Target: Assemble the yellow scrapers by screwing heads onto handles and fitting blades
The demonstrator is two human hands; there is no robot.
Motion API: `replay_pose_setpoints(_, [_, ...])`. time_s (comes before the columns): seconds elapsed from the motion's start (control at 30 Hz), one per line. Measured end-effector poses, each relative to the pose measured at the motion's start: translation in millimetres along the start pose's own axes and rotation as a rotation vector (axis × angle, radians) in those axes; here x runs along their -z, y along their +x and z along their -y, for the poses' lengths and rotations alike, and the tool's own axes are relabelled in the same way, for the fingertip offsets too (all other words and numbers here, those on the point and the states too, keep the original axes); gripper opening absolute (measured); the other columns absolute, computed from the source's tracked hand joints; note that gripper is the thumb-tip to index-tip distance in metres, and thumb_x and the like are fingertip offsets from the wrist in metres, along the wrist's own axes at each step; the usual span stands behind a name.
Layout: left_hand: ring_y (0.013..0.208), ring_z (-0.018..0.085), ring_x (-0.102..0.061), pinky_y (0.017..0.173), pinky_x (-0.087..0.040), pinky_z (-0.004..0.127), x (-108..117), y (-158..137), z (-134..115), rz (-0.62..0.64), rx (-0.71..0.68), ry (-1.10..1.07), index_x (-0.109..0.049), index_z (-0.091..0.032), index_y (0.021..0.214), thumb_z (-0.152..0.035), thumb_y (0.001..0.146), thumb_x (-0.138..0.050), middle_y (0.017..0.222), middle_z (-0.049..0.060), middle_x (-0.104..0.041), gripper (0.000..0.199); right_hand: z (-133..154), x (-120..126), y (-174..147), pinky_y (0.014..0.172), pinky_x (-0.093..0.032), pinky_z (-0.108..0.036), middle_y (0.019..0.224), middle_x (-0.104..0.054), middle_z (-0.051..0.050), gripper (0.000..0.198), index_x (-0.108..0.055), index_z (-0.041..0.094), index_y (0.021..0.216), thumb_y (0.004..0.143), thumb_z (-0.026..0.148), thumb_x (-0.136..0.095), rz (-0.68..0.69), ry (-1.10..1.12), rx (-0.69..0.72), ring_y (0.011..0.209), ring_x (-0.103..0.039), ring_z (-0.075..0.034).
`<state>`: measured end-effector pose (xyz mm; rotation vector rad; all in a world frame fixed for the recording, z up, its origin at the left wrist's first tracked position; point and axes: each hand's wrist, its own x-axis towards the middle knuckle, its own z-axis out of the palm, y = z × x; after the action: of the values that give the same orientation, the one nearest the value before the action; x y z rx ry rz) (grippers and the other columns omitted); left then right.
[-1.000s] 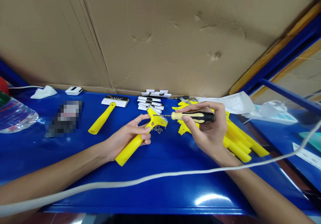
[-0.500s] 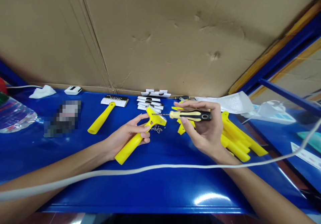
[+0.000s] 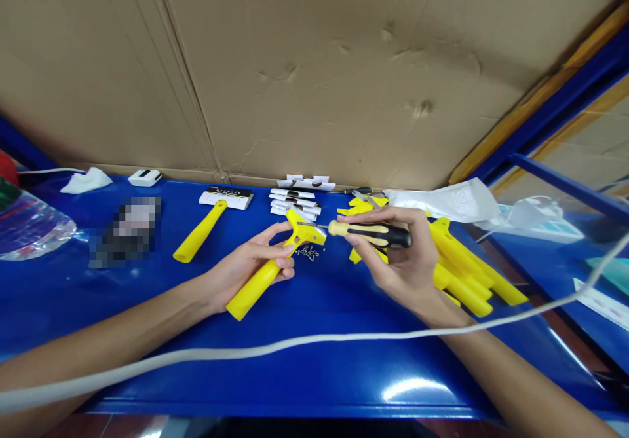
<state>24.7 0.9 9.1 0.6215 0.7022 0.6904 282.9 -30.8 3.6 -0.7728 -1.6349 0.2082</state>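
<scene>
My left hand (image 3: 268,255) is closed around the neck of a yellow scraper (image 3: 253,289), whose wide head tilts up and to the right with a metal blade along its edge. In my right hand (image 3: 405,255) is a screwdriver (image 3: 373,233) with a cream and black handle, held roughly level. Its thin shaft points left, and the tip meets the scraper's head. Small screws (image 3: 308,252) lie in a loose pile on the blue table (image 3: 314,372) just behind the scraper head. Whether a screw sits at the tip is too small to tell.
A scraper with a black-and-white sleeve (image 3: 226,198) lies left. White folded sleeves (image 3: 293,202) are stacked at the back. Several yellow handles (image 3: 466,274) lie right, near a clear plastic bag (image 3: 442,200). A white cable (image 3: 314,338) crosses in front of my forearms.
My right hand has shifted and its fingers have closed further around the screwdriver handle, which dips slightly. The scraper stays in my left hand, nearly unmoved. The white cable hangs a little lower.
</scene>
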Motion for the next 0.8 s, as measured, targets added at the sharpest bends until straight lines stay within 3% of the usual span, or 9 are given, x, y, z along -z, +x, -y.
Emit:
replay_pose_setpoints(0.1, [0.062, 0.009, -0.054, 0.065, -0.044, 0.027, 1, 0, 1, 0.015, -0.004, 0.001, -0.053, -0.021, 0.154, -0.004, 0.082, -0.086, 0.084, -0.002, -0.060, 0.081, -1, 1, 3, 0.088, -0.070, -0.049, 0.108, -0.080, -0.004, 0.043, -0.061, 0.030, 0.122, 0.092, 0.020, -0.090, -0.060, -0.008, -0.006, 0.098, -0.083, -0.028])
replay_pose_setpoints(0.27, [0.063, 0.009, -0.054, 0.066, -0.044, 0.027, 3, 2, 2, 0.030, -0.026, 0.001, -0.054, -0.020, 0.154, -0.005, 0.084, -0.086, 0.084, -0.002, -0.060, 0.078, -1, 0, 7, 0.099, -0.069, -0.050, 0.123, -0.078, -0.007, 0.043, -0.055, 0.028, 0.128, 0.097, 0.018, -0.083, 0.001, 0.169, -0.062, 0.113, -0.083, -0.027])
replay_pose_setpoints(0.43, [0.062, 0.008, -0.054, 0.067, -0.045, 0.029, 4, 2, 3, 0.034, -0.023, 0.029, -0.057, -0.020, 0.151, -0.006, 0.080, -0.088, 0.089, 0.000, -0.063, 0.078, -2, 3, 8, 0.086, -0.072, -0.045, 0.103, -0.080, -0.003, 0.045, -0.060, 0.030, 0.119, 0.090, 0.024, -0.093, -0.087, -0.010, -0.045, 0.094, -0.084, -0.026])
replay_pose_setpoints(0.63, [0.063, 0.009, -0.055, 0.069, -0.047, 0.029, 6, 3, 5, 0.062, -0.037, 0.044, -0.057, -0.020, 0.149, -0.006, 0.080, -0.088, 0.086, -0.001, -0.064, 0.077, 2, 2, 12, 0.098, -0.071, -0.051, 0.119, -0.079, -0.006, 0.042, -0.055, 0.031, 0.127, 0.098, 0.025, -0.085, 0.000, 0.174, -0.054, 0.112, -0.083, -0.029])
replay_pose_setpoints(0.8, [0.063, 0.010, -0.055, 0.067, -0.046, 0.028, 4, 2, 4, 0.059, -0.029, 0.063, -0.057, -0.019, 0.150, -0.006, 0.081, -0.087, 0.080, -0.002, -0.062, 0.076, 7, 0, 10, 0.087, -0.073, -0.051, 0.105, -0.079, -0.002, 0.039, -0.057, 0.035, 0.122, 0.097, 0.026, -0.086, -0.057, 0.069, -0.033, 0.098, -0.084, -0.029])
